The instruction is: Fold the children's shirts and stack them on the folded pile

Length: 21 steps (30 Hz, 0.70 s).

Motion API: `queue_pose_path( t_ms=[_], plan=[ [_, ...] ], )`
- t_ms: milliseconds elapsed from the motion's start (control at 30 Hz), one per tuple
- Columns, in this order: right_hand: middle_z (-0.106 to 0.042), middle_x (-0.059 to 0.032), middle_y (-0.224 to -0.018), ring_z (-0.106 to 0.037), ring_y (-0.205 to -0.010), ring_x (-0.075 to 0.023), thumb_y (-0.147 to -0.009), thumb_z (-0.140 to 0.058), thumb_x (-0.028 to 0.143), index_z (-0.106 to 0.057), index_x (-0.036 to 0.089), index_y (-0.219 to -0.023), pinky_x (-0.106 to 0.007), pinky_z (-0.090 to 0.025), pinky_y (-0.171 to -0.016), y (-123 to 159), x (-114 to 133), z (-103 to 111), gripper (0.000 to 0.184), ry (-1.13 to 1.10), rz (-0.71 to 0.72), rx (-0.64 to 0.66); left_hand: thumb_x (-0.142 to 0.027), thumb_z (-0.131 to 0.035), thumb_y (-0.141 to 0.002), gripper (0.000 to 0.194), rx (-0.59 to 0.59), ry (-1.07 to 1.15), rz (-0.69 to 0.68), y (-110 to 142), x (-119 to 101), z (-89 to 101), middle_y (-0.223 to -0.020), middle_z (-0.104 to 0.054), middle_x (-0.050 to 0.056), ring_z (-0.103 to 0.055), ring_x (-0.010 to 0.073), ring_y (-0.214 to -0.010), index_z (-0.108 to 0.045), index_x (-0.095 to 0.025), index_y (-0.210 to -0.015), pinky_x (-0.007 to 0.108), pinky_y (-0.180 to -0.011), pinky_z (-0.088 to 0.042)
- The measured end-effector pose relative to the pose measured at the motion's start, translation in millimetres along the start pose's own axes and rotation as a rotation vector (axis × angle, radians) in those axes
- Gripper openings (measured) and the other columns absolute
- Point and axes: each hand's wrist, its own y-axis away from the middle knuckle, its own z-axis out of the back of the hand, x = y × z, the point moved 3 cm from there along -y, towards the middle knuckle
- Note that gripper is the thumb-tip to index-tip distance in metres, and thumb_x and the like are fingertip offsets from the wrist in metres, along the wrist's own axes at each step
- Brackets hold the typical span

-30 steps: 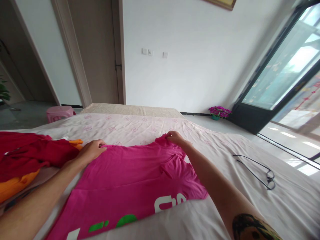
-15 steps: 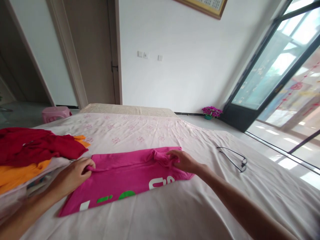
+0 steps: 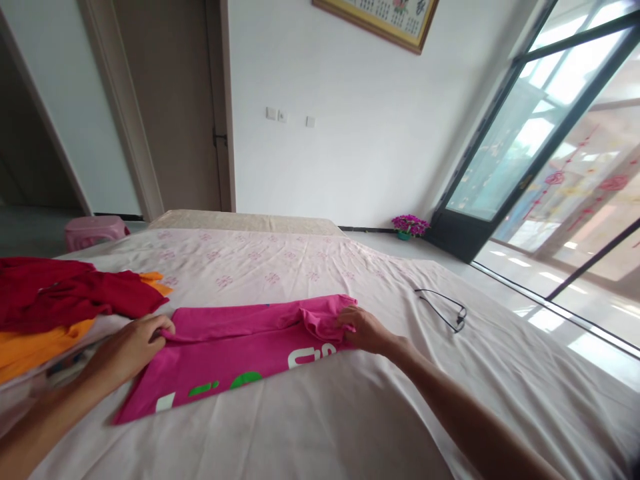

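A pink T-shirt (image 3: pixel 225 357) with white and green lettering lies folded on the bedsheet (image 3: pixel 310 427). My left hand (image 3: pixel 140 340) pinches its left edge, where the upper layer folds over. At the right end, my right hand (image 3: pixel 365 328) grips a bunched part of the fabric, its fingertips partly hidden in the cloth. Between the two hands the folded strip along the far side is fairly flat on the left and puckered toward the right.
Red clothing (image 3: pixel 75 290) and orange clothing (image 3: pixel 45 347) are heaped at the left. Eyeglasses (image 3: pixel 457 317) lie on the sheet at the right. Past the bed stand a pink stool (image 3: pixel 95 230) and a pot of purple flowers (image 3: pixel 410 225) near the glass door (image 3: pixel 500 153).
The view has turned slightly right, so everything sits a little further left. My right hand has drawn the shirt's right end slightly inward; both hands keep their hold.
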Motion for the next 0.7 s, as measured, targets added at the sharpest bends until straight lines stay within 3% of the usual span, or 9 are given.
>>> queue_pose_path(
  t_ms=[100,200,367,433,533,633,700],
  plan=[
    [-0.072,-0.0032,-0.091,-0.062,-0.088,-0.0195,-0.076,-0.054,0.012,-0.074,0.025,-0.101,-0.033,-0.047,-0.089,4.1,-1.7,-2.9,0.035,0.053,-0.033,-0.054,-0.027,-0.049,-0.074,0.021,-0.001,-0.049,-0.080,-0.2,-5.4,-0.3,-0.101,-0.070,0.002,-0.061,0.0192,-0.096,-0.060,-0.024,-0.091,0.024,-0.089,-0.041],
    [-0.073,-0.0030,-0.094,-0.062,-0.092,-0.0203,-0.077,-0.052,0.013,-0.075,0.027,-0.099,-0.034,-0.047,-0.089,-0.5,-7.9,-1.1,0.035,0.033,-0.072,-0.132,-0.032,-0.050,-0.077,0.021,-0.004,-0.085,-0.137,-1.7,-11.4,2.4,-0.103,-0.070,0.002,-0.060,0.0201,-0.099,-0.062,-0.024,-0.093,0.026,-0.092,-0.040],
    [-0.073,-0.0042,-0.095,-0.065,-0.089,-0.0198,-0.074,-0.046,0.015,-0.073,0.021,-0.097,-0.034,-0.051,-0.084,-3.1,-33.6,14.8,0.036,-0.299,-0.236,-0.436,-0.034,-0.045,-0.083,0.021,-0.107,-0.058,-0.081,3.2,-19.2,12.8,-0.101,-0.070,0.002,-0.060,0.0194,-0.095,-0.060,-0.023,-0.094,0.026,-0.090,-0.042],
    [-0.073,-0.0052,-0.096,-0.066,-0.081,-0.0182,-0.073,-0.046,0.018,-0.071,0.018,-0.094,-0.032,-0.053,-0.077,2.0,-41.4,14.7,0.033,-0.523,-0.261,-0.416,-0.034,-0.045,-0.083,0.021,-0.138,-0.070,-0.111,7.8,-22.8,15.0,-0.100,-0.070,0.001,-0.060,0.0193,-0.094,-0.060,-0.024,-0.093,0.026,-0.089,-0.042],
    [-0.073,-0.0057,-0.088,-0.064,-0.071,-0.0161,-0.067,-0.048,0.018,-0.071,0.016,-0.084,-0.028,-0.052,-0.067,13.8,-46.9,6.8,0.029,-0.743,-0.279,-0.258,-0.028,-0.046,-0.079,0.019,-0.093,-0.105,-0.155,13.7,-24.5,11.7,-0.096,-0.071,-0.001,-0.061,0.0195,-0.094,-0.061,-0.025,-0.090,0.027,-0.088,-0.042],
    [-0.070,-0.0041,-0.072,-0.063,-0.067,-0.0159,-0.059,-0.047,0.015,-0.070,0.015,-0.071,-0.026,-0.050,-0.064,22.7,-53.7,0.0,0.026,-0.770,-0.314,-0.127,-0.023,-0.045,-0.073,0.021,-0.011,-0.110,-0.162,15.7,-19.4,5.9,-0.093,-0.072,-0.002,-0.061,0.0202,-0.093,-0.064,-0.027,-0.082,0.028,-0.087,-0.043],
    [-0.069,-0.0042,-0.069,-0.063,-0.067,-0.0159,-0.057,-0.047,0.014,-0.068,0.015,-0.066,-0.025,-0.050,-0.063,23.5,-63.9,1.8,0.023,-0.743,-0.374,-0.149,-0.020,-0.044,-0.069,0.024,0.077,-0.072,-0.164,13.4,-13.8,3.6,-0.090,-0.072,-0.003,-0.062,0.0203,-0.092,-0.065,-0.028,-0.077,0.028,-0.085,-0.044]
  ],
)
